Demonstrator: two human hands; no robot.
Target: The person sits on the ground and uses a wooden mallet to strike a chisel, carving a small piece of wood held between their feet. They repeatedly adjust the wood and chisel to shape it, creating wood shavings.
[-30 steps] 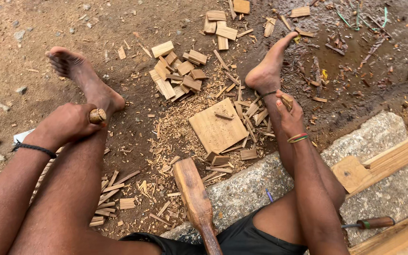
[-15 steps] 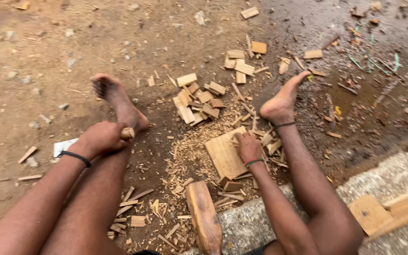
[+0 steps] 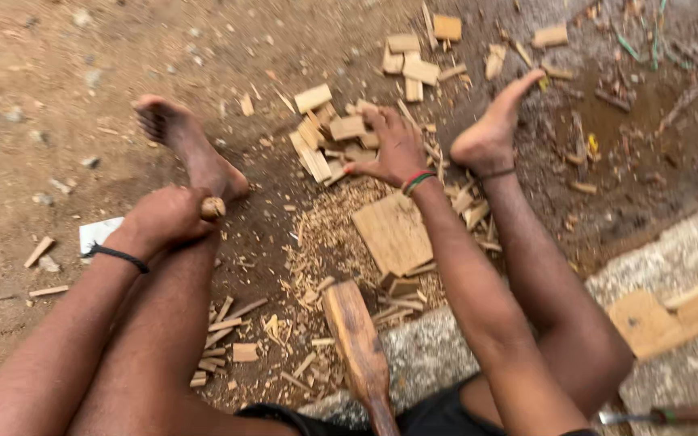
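Head view: a person sits on bare earth, legs spread.
Right hand [image 3: 393, 149]: spread over the pile of small wooden blocks [image 3: 337, 141]; grip loose, fingers on the pieces, nothing clasped yet.
Left hand [image 3: 163, 218]: clenched round a short wooden peg [image 3: 212, 207], resting on the knee.
Handling: blocks look light, stiff and rough-cut; best pinched by the flat faces.
Nearby: flat wooden board [image 3: 392, 232], mallet-like wooden club [image 3: 357, 339], stone slab [image 3: 438, 347].
Labels: only a white scrap [image 3: 98, 232] by the left wrist.

Upper left of frame: bare dirt [image 3: 58, 89], passage open. Centre blocked by wood block pile [image 3: 341, 137], flat board [image 3: 393, 234], mallet [image 3: 357, 339].
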